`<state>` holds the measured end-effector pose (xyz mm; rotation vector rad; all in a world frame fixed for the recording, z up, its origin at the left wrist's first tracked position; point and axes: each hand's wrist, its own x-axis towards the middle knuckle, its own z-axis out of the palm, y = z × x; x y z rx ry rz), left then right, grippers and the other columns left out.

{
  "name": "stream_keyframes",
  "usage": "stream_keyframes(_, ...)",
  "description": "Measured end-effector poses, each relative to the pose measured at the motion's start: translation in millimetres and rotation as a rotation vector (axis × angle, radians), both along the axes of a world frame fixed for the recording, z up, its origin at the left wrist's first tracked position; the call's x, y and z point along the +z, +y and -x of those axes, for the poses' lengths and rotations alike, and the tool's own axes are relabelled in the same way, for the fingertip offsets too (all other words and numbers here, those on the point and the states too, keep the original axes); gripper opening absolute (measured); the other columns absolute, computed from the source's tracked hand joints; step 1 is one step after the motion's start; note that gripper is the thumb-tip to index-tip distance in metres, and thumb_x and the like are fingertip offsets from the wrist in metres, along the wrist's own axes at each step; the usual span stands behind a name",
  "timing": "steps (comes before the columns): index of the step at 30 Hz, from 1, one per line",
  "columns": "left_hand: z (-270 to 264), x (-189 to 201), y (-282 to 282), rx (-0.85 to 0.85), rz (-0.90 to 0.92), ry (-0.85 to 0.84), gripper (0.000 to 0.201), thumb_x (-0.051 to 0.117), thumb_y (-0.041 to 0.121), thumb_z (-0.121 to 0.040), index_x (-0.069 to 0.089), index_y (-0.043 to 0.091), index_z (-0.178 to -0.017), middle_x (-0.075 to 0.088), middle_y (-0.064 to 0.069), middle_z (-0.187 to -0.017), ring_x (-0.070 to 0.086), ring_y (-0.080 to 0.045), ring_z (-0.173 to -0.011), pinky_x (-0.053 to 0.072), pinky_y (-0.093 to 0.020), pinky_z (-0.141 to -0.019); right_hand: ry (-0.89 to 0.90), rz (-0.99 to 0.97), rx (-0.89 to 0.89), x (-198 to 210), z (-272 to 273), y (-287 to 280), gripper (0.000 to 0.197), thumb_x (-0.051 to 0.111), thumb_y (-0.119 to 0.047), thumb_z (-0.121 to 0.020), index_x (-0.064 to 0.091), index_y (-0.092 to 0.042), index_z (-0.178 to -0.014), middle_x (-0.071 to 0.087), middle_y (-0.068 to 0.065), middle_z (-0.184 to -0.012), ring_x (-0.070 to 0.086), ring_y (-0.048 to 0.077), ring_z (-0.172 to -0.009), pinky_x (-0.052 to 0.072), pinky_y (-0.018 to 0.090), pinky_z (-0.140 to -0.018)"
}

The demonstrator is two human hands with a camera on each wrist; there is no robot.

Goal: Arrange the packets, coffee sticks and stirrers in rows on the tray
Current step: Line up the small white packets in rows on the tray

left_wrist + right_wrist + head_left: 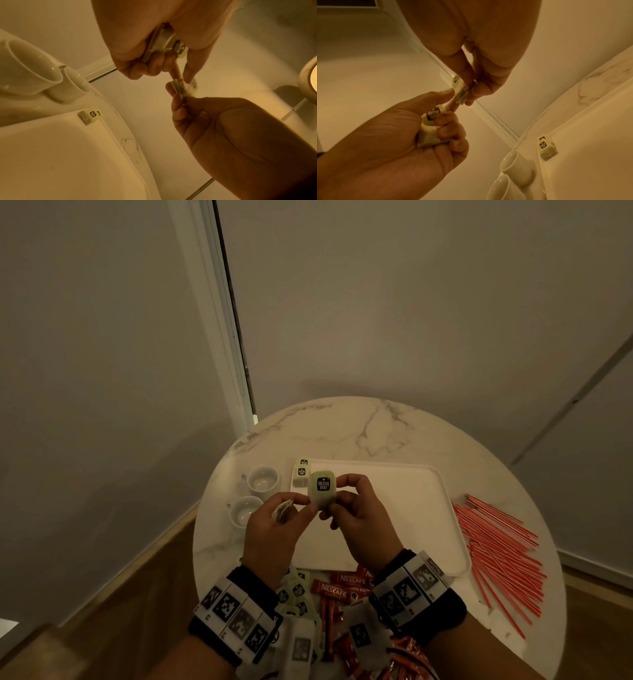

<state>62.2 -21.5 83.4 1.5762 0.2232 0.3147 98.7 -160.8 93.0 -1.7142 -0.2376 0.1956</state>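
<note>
Both hands are raised side by side, fingertips meeting in the middle. The left hand (274,529) curls its lower fingers around a small stack of tea packets (429,129) while thumb and forefinger pinch forward. The right hand (359,518) pinches one tea packet (322,489) between thumb and fingers, both wrists wearing marker-patterned bands.

coffee sticks (334,590) partly hidden under both wrists (lower ones cut off), tray's (442,491) near edge covered

"McCoy teas" packet (321,489); "NESCAFE" sticks (334,591)
</note>
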Motion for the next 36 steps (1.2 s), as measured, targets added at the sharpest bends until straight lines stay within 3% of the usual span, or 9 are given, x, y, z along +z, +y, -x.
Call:
stream_keyframes(4,-3,-3,0,-0.009,0.048,0.047,0.002,0.072,0.012,-0.082,0.071,0.013,-0.083,0.055,-0.004,-0.060,0.047,-0.012,-0.058,0.040,-0.022,-0.054,-0.041,0.073,-0.002,-3,-1,1,0.028,0.046,0.005,-0.093,0.043,-0.016,-0.112,0.071,0.000,-0.080,0.061,0.008,-0.072,0.048,0.025,-0.066)
stream_keyframes(8,-3,-4,3,-0.195,0.276,0.116,0.014,0.065,0.012,-0.087,0.074,0.011,-0.098,0.043,-0.012,-0.062,0.037,-0.019,-0.056,0.033,-0.029,-0.052,-0.087,0.185,0.055,-1,0,0,0.029,0.048,0.001,-0.094,0.040,-0.020,-0.113,0.067,-0.005,-0.073,0.055,0.001,-0.060,0.041,0.018,-0.058)
stream_keyframes(12,-6,-6,7,-0.219,0.400,0.181,0.024,0.065,0.020,-0.088,0.070,-0.002,-0.097,0.030,-0.004,-0.054,0.027,-0.016,-0.052,0.029,-0.032,-0.055,-0.061,0.064,0.042,0,-1,-2,0.027,0.055,0.001,-0.091,0.044,-0.019,-0.105,0.070,0.001,-0.085,0.062,0.015,-0.069,0.049,0.029,-0.061)
stream_keyframes(15,-8,-6,8,-0.219,0.479,0.163,0.023,0.068,0.024,-0.084,0.072,0.003,-0.091,0.029,-0.001,-0.054,0.026,-0.014,-0.052,0.030,-0.032,-0.058,-0.029,-0.032,0.039,-4,-1,-3,0.020,0.057,0.008,-0.087,0.055,-0.010,-0.095,0.065,0.007,-0.084,0.061,0.013,-0.070,0.049,0.027,-0.063)
stream_keyframes(19,-9,-4,6,-0.246,0.488,0.131,0.024,0.066,0.029,-0.083,0.074,0.008,-0.090,0.035,-0.006,-0.062,0.029,-0.011,-0.051,0.030,-0.030,-0.057,-0.007,-0.087,0.049,-8,-1,-3,0.014,0.061,0.005,-0.087,0.061,-0.008,-0.091,0.065,0.007,-0.075,0.060,0.015,-0.068,0.048,0.028,-0.061)
stream_keyframes(22,-10,-2,2,-0.223,0.493,0.118,0.042,0.063,0.031,-0.085,0.061,-0.008,-0.101,0.044,-0.004,-0.059,0.034,-0.010,-0.049,0.031,-0.031,-0.058,-0.013,-0.070,0.068,-8,-1,-1,0.008,0.065,-0.006,-0.089,0.067,-0.012,-0.093,0.067,0.014,-0.077,0.058,0.019,-0.068,0.048,0.031,-0.060)
stream_keyframes(28,-13,-1,-1,-0.199,0.398,0.056,0.049,0.060,0.038,-0.087,0.058,0.000,-0.118,0.060,-0.011,-0.076,0.049,-0.018,-0.063,0.042,-0.035,-0.065,-0.010,-0.093,0.063,-14,1,0,0.005,0.065,-0.004,-0.088,0.068,-0.007,-0.090,0.068,0.017,-0.080,0.062,0.025,-0.069,0.049,0.032,-0.060)
stream_keyframes(31,-13,-1,-1,-0.195,0.392,0.057,0.046,0.059,0.038,-0.088,0.063,0.002,-0.115,0.056,-0.002,-0.064,0.039,-0.014,-0.058,0.039,-0.033,-0.064,0.047,-0.253,0.050,-11,2,0,0.006,0.062,0.001,-0.089,0.066,-0.004,-0.091,0.068,0.023,-0.086,0.064,0.023,-0.069,0.050,0.029,-0.059)
stream_keyframes(36,-13,-1,-4,-0.183,0.383,0.065,0.033,0.064,0.038,-0.086,0.070,0.006,-0.091,0.054,-0.017,-0.076,0.040,-0.027,-0.069,0.036,-0.042,-0.070,0.129,-0.329,0.014,-13,2,-3,0.015,0.061,0.006,-0.087,0.052,-0.002,-0.079,0.067,0.024,-0.080,0.067,0.019,-0.063,0.051,0.027,-0.057)
